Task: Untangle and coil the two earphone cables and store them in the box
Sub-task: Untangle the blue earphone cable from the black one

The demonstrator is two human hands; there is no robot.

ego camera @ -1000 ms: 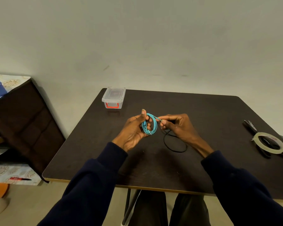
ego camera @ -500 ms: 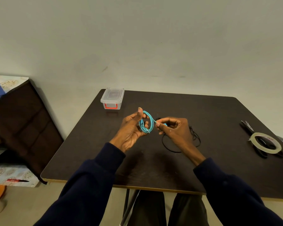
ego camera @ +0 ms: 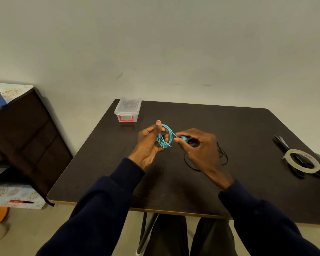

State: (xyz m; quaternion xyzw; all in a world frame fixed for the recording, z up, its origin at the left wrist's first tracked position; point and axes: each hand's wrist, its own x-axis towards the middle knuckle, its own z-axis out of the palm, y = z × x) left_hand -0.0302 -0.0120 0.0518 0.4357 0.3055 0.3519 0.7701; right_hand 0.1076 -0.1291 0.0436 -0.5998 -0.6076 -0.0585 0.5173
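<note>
1. The left hand (ego camera: 149, 145) is raised above the dark table (ego camera: 107, 163), its fingers and thumb closed around a coil of turquoise earphone cable (ego camera: 165, 136); the thumb points upward at the coil's top.
2. The coil stands roughly upright between the two hands, several loops bunched together, with a small metal plug tip poking out at its lower right edge.
3. The right hand (ego camera: 199, 148) sits just beside the coil, thumb and forefinger pinched on the free turquoise end, where a blue earbud piece shows at the fingertips.
4. A black earphone cable (ego camera: 223, 156) lies loose on the table under and behind the right hand, its loops showing on both sides of the wrist.
5. A clear plastic box (ego camera: 127, 109) with a red latch stands near the table's far left corner, lid on, well apart from the hands.
6. At the table's right edge a roll of clear tape (ego camera: 302, 161) lies over a pair of black scissors (ego camera: 281, 143).
7. Dark blue sleeves cover both forearms.
</note>
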